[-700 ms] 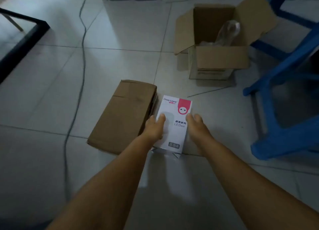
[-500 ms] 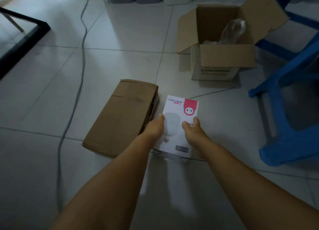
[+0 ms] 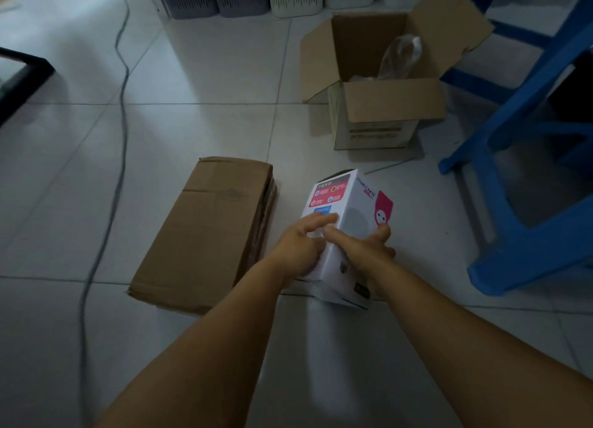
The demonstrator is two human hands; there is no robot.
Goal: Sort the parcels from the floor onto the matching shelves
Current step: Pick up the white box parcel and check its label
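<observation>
Head view: both hands (image 3: 333,251) around tilted white parcel (image 3: 348,222).

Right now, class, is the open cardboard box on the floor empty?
No: the open cardboard box holds a crumpled clear plastic bag that sticks up between its raised flaps.

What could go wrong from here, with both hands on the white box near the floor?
1. The white box is tilted and gripped only at its near end by the left hand and right hand; it might slip.
2. The closed brown carton lies close beside it, so a swing to the left could knock it.
3. The blue frame stands close on the right and might be struck while rising.
</observation>
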